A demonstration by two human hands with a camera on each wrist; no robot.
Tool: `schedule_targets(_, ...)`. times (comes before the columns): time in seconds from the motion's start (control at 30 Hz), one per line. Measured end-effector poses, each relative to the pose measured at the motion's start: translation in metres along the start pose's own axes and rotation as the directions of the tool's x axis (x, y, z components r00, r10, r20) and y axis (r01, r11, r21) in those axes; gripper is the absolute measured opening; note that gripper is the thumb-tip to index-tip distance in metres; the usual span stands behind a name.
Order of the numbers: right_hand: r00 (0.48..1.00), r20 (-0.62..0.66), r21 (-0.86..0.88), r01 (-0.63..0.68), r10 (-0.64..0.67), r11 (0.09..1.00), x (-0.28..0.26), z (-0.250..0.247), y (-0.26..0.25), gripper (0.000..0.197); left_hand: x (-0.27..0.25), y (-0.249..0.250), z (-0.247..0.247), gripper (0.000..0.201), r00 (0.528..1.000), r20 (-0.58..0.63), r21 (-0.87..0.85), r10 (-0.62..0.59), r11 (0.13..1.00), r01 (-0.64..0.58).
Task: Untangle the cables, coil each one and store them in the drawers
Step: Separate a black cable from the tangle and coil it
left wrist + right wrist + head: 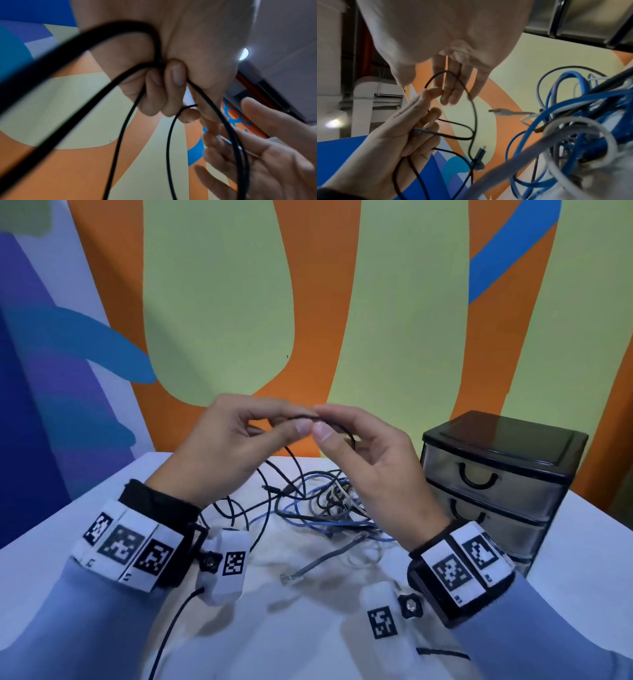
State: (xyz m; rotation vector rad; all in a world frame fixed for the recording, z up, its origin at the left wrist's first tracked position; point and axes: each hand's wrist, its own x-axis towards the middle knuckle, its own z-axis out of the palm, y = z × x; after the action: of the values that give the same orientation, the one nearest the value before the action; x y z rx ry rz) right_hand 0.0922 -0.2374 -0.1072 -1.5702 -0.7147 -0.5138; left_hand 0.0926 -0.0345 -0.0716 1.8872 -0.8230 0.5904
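Both hands are raised above the table and meet on a thin black cable [294,455]. My left hand [298,421] pinches it between thumb and forefinger, and in the left wrist view its curled fingers [164,81] hold several black loops [120,128]. My right hand [325,421] pinches the same cable just beside the left one, its other fingers [452,92] loosely extended. The black cable's plug [480,152] dangles below the hands. The cable runs down into a tangle [325,505] of blue, black, grey and white cables on the table.
A black three-drawer unit [496,474] stands at the back right, all drawers closed. A grey braided cable end [318,559] lies near the front of the white table [68,542]. A painted wall rises behind the table.
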Motion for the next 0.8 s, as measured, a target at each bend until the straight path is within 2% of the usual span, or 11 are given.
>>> schedule_targets(0.13, 0.988, 0.022, 0.022, -0.152, 0.152, 0.988, 0.001, -0.003, 0.0, 0.016, -0.001, 0.001, 0.007, 0.03, 1.0, 0.002, 0.032, 0.013, 0.999, -0.013)
schedule_targets(0.23, 0.95, -0.028, 0.009, -0.31, 0.31, 0.951, 0.004, -0.009, 0.005, 0.026, 0.002, -0.006, -0.006, 0.046, 0.977, -0.21, 0.115, 0.024, 0.993, 0.0)
schedule_targets(0.3, 0.925, -0.127, 0.178, -0.335, 0.359, 0.925, 0.007, -0.016, 0.005, 0.031, 0.003, -0.013, -0.021, 0.032, 0.915, -0.4, 0.2, 0.049, 0.979, 0.035)
schedule_targets(0.37, 0.915, -0.183, 0.348, -0.281, 0.359, 0.894, 0.01, -0.026, 0.003, 0.029, 0.004, -0.024, -0.037, 0.019, 0.825, -0.563, 0.313, 0.055, 0.938, 0.152)
schedule_targets(0.4, 0.917, -0.188, 0.39, -0.257, 0.35, 0.884, 0.012, -0.029, 0.003, 0.027, 0.004, -0.03, -0.043, 0.018, 0.791, -0.611, 0.368, 0.038, 0.898, 0.241)
schedule_targets(0.47, 0.928, -0.162, 0.419, -0.242, 0.334, 0.875, 0.012, -0.03, 0.002, 0.027, 0.002, -0.037, -0.048, 0.022, 0.767, -0.641, 0.446, -0.038, 0.795, 0.412)
schedule_targets(0.53, 0.94, -0.093, 0.432, -0.26, 0.329, 0.863, 0.011, -0.026, 0.0, 0.029, 0.001, -0.039, -0.047, 0.031, 0.781, -0.616, 0.49, -0.103, 0.725, 0.483)
schedule_targets(0.57, 0.942, -0.059, 0.445, -0.271, 0.33, 0.854, 0.01, -0.024, -0.001, 0.029, 0.001, -0.038, -0.045, 0.039, 0.801, -0.586, 0.495, -0.125, 0.727, 0.475)
schedule_targets(0.67, 0.933, 0.007, 0.534, -0.308, 0.36, 0.787, 0.01, -0.023, -0.004, 0.028, 0.001, -0.026, -0.038, 0.054, 0.902, -0.367, 0.401, -0.229, 0.836, 0.375)
schedule_targets(0.73, 0.92, 0.044, 0.631, -0.327, 0.389, 0.704, 0.011, -0.027, -0.006, 0.029, 0.001, -0.017, -0.033, 0.049, 0.949, -0.164, 0.328, -0.268, 0.893, 0.308)
schedule_targets(0.8, 0.905, 0.093, 0.679, -0.363, 0.416, 0.638, 0.013, -0.032, -0.008, 0.032, 0.0, -0.01, -0.028, 0.038, 0.966, -0.048, 0.256, -0.256, 0.931, 0.259)
